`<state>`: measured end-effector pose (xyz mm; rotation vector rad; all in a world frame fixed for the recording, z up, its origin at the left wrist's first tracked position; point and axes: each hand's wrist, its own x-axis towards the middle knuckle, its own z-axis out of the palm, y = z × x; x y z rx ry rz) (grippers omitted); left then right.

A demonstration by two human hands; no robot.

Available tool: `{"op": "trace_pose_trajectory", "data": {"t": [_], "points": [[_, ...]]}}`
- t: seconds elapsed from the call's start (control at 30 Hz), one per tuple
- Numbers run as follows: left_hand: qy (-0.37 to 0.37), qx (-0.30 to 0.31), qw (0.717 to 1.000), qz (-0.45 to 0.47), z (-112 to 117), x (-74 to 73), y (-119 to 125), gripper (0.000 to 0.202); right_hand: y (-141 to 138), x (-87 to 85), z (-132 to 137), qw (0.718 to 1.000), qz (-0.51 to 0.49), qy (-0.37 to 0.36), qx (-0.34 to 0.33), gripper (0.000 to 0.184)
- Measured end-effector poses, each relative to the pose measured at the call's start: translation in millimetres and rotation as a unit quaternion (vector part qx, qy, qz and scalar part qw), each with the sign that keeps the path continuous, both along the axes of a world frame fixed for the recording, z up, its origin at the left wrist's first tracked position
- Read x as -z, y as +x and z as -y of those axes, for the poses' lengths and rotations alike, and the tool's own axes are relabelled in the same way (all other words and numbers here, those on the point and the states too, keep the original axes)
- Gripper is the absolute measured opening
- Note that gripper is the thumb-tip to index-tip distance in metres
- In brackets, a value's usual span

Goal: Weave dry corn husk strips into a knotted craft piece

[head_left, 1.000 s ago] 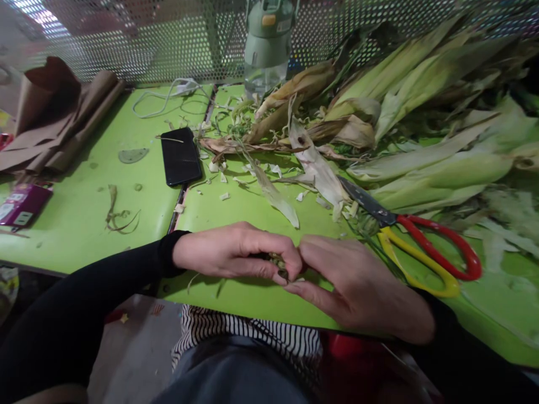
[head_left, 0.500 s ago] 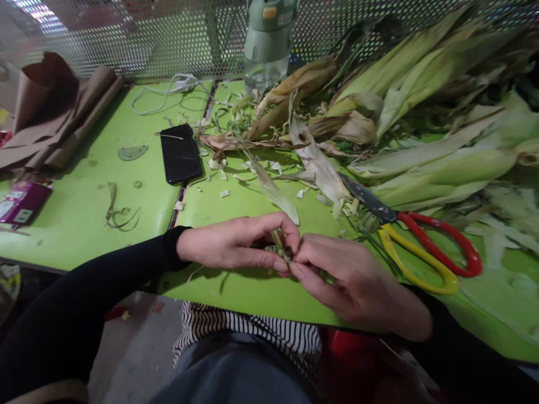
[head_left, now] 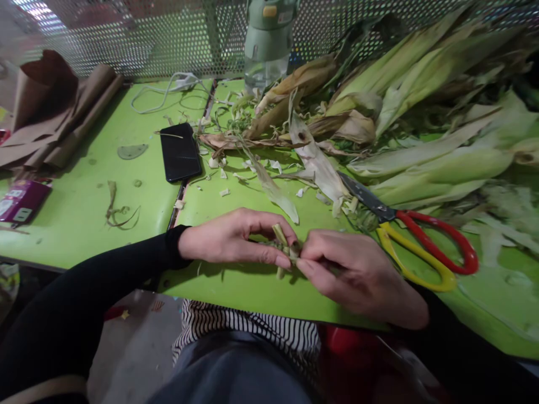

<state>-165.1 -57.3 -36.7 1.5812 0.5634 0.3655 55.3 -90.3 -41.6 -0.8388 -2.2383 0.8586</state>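
Near the table's front edge, my left hand (head_left: 240, 238) pinches a small woven piece of corn husk (head_left: 283, 246) between thumb and fingers. A short flat strip end sticks up from it, and another points down below my thumb. My right hand (head_left: 349, 269) is closed at the piece's right end, thumb against curled forefinger, gripping a husk strip there that is mostly hidden. Scissors (head_left: 421, 241) with one red and one yellow handle lie just right of my right hand. Loose pale husk strips (head_left: 273, 193) lie beyond my hands.
A heap of corn husks (head_left: 421, 73) covers the back right of the green table (head_left: 80, 224). A water bottle (head_left: 269, 45) stands at the back by a perforated screen (head_left: 168, 45). Further left are a phone (head_left: 181, 152), white cable (head_left: 147, 101), brown paper (head_left: 63, 123) and purple box (head_left: 25, 199).
My hands have moved slightly apart, and more of the woven piece shows between them. Its strip ends now stand out above and below my left thumb.
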Motion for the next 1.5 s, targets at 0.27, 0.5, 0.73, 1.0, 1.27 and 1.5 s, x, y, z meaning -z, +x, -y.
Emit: {"op": "trace_pose_trajectory", "data": {"t": [0.27, 0.5, 0.73, 1.0, 1.27, 1.5], "points": [[0.308, -0.11, 0.945, -0.009, 10, -2.5, 1, 0.026, -9, 3.7, 1, 0.972, -0.049, -0.207, 0.099, 0.024], [0.263, -0.231, 0.934, -0.069, 15, 4.8, 5, 0.05, -11, 10.4, 7, 0.98, 0.055, 0.146, 0.127, 0.024], [0.275, -0.164, 0.941, -0.112, 13, -5.4, 3, 0.03, -6, 17.1, 8, 0.898, 0.176, 0.393, 0.086, 0.024], [0.292, -0.098, 0.945, -0.11, 16, -5.1, 6, 0.014, -7, 12.1, 11, 0.878, 0.204, 0.431, 0.046, 0.026], [0.169, -0.1, 0.975, -0.104, 11, -0.1, 7, 0.013, -6, 11.2, 3, 0.971, 0.098, 0.214, 0.035, 0.025], [-0.101, -0.081, 0.991, -0.039, 4, 6.2, 3, 0.028, -4, -0.9, -6, 0.995, 0.027, -0.089, 0.047, 0.022]]}}
